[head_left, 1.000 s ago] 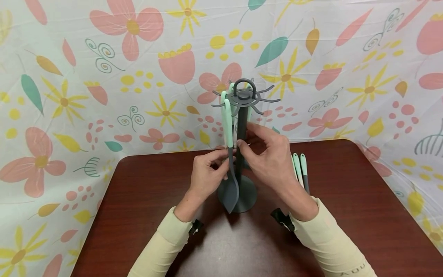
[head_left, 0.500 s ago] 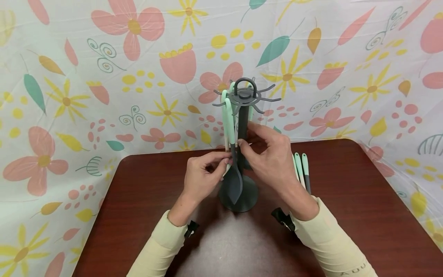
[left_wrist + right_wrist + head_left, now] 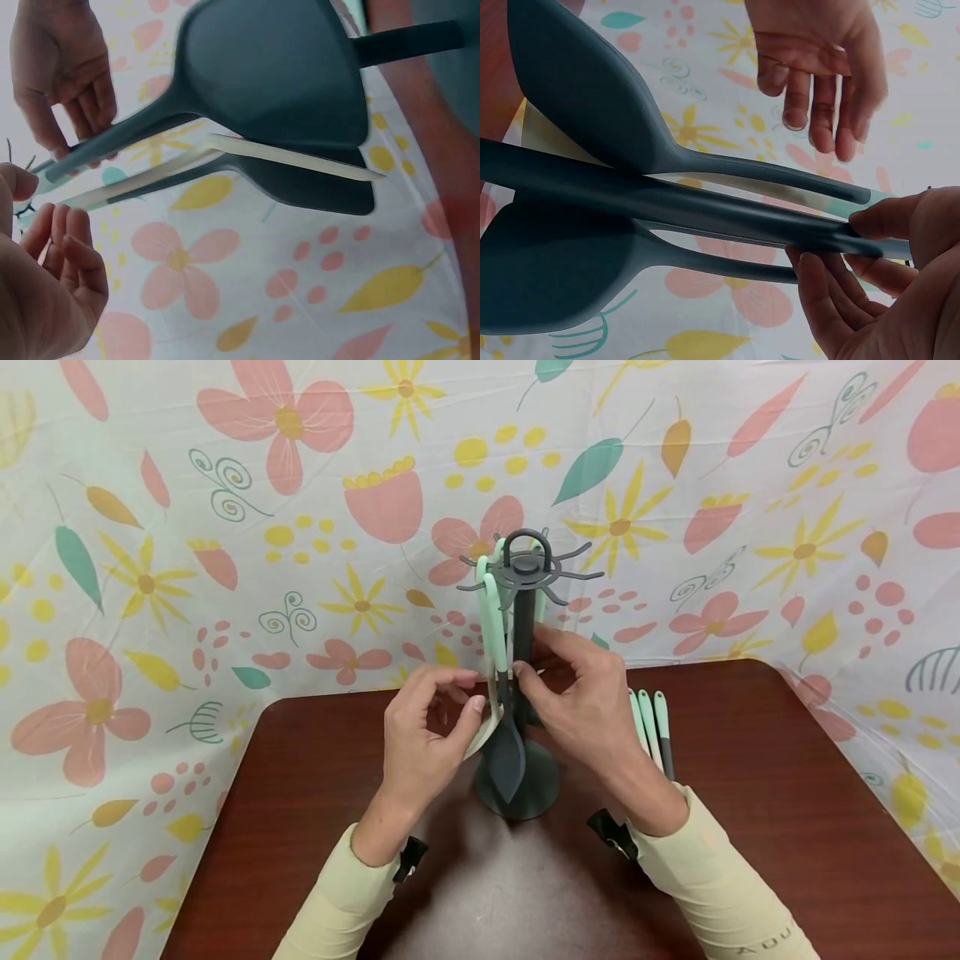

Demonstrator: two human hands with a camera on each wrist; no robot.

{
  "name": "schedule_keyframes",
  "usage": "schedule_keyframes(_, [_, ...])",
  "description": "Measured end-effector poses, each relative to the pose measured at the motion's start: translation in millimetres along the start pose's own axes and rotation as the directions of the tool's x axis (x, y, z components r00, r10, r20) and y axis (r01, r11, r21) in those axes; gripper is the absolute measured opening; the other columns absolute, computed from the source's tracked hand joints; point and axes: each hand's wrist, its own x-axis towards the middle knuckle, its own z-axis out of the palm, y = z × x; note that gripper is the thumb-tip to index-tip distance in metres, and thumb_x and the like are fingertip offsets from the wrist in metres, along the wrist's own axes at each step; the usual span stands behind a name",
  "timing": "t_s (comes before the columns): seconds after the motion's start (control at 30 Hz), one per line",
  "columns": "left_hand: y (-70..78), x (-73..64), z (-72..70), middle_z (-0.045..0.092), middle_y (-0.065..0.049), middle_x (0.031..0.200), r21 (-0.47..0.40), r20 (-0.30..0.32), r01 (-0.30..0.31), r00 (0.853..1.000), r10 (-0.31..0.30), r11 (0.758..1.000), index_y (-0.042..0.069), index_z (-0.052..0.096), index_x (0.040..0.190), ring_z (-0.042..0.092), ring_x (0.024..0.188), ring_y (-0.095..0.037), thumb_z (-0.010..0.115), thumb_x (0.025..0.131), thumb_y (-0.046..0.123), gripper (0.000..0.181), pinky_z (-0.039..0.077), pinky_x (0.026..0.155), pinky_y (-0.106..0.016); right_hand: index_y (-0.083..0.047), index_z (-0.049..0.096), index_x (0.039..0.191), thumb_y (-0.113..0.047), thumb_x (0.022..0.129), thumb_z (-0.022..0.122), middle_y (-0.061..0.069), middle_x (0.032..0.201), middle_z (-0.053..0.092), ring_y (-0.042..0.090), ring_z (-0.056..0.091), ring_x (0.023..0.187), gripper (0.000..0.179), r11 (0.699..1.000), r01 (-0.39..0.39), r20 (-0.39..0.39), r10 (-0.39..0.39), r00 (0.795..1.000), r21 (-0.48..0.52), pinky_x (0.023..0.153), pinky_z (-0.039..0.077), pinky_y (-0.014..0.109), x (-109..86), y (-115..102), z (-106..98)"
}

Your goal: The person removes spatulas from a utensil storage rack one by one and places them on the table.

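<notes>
A dark grey utensil stand [image 3: 523, 627] with a ring of hooks rises from a round base. Several mint-handled utensils hang from it. My right hand [image 3: 581, 706] holds its pole [image 3: 682, 206] between thumb and fingers, in the upper-middle part. On the left side of the stand, my left hand [image 3: 420, 735] has its fingers loosely bent, with nothing pinched. It lies beside a cream-coloured utensil [image 3: 300, 161], seen edge-on in the left wrist view. A dark grey turner [image 3: 508, 764] hangs at the front. Another dark flat-headed utensil [image 3: 562, 262] hangs on the pole's other side.
More mint-handled utensils [image 3: 662, 718] lie on the brown table [image 3: 315, 810], just right of my right forearm and partly hidden by it. A flower-patterned cloth [image 3: 315, 568] stands behind the table. Bare hooks [image 3: 581, 575] stick out on the stand's right side.
My left hand has let go of the hanging utensils and drawn back left, its fingers spreading. The front turner has swung slightly right. My right hand stays on the pole.
</notes>
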Motion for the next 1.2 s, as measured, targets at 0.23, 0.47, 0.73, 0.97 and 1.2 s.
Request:
schedule_keyframes(0.23, [6.8,6.0,7.2,0.074,0.0,0.108,-0.023,0.008,0.026,1.0,-0.025,0.999,0.009,0.073,0.118,0.068,0.078,-0.011,0.078,0.097,0.019,0.023,0.052,0.06,-0.028,-0.016,0.076,0.13,-0.006,0.095,0.078,0.001,0.099,0.078,0.009,0.074,0.08,0.036,1.0,0.007,0.005,-0.007,1.0,-0.005,0.07,0.06,0.024,0.4,1.5,0.0])
schedule_keyframes(0.47, [8.8,8.2,17.5,0.074,0.003,0.108,-0.033,0.035,0.053,0.998,-0.052,0.998,0.012,0.072,0.117,0.07,0.078,-0.01,0.078,0.097,0.02,0.021,0.059,0.067,-0.029,-0.015,0.076,0.13,-0.006,0.096,0.077,0.001,0.1,0.077,0.009,0.074,0.081,0.036,1.0,0.005,0.001,-0.005,1.0,-0.015,0.071,0.059,0.024,-0.1,1.6,0.4])
schedule_keyframes(0.73, [6.1,9.1,21.7,0.071,0.002,0.098,0.0,0.045,0.057,0.997,-0.057,0.998,0.011,0.072,0.109,0.067,0.072,-0.006,0.078,0.096,0.016,0.015,0.059,0.065,-0.027,-0.014,0.076,0.13,-0.006,0.095,0.077,0.001,0.1,0.078,0.01,0.074,0.081,0.035,1.0,0.007,-0.005,-0.007,1.0,-0.022,0.071,0.059,0.024,0.6,1.0,0.3])
schedule_keyframes(0.97, [6.1,9.0,22.2,0.072,0.004,0.097,0.022,0.023,0.045,0.999,-0.045,0.999,0.011,0.072,0.107,0.069,0.083,-0.007,0.078,0.096,0.017,0.013,0.059,0.066,-0.031,-0.012,0.076,0.13,-0.005,0.096,0.077,0.003,0.1,0.077,0.011,0.074,0.081,0.035,0.999,0.029,-0.006,-0.029,1.0,-0.033,0.07,0.058,0.023,0.9,1.1,0.6])
schedule_keyframes(1.2, [9.2,8.1,22.1,0.072,0.004,0.096,-0.017,0.021,0.052,0.998,-0.052,0.998,0.012,0.072,0.105,0.07,0.086,-0.008,0.078,0.097,0.016,0.011,0.06,0.071,-0.029,-0.012,0.076,0.13,-0.007,0.096,0.078,0.003,0.101,0.077,0.01,0.073,0.081,0.035,0.998,0.032,-0.009,-0.032,0.999,-0.052,0.07,0.058,0.024,-0.7,1.6,0.1])
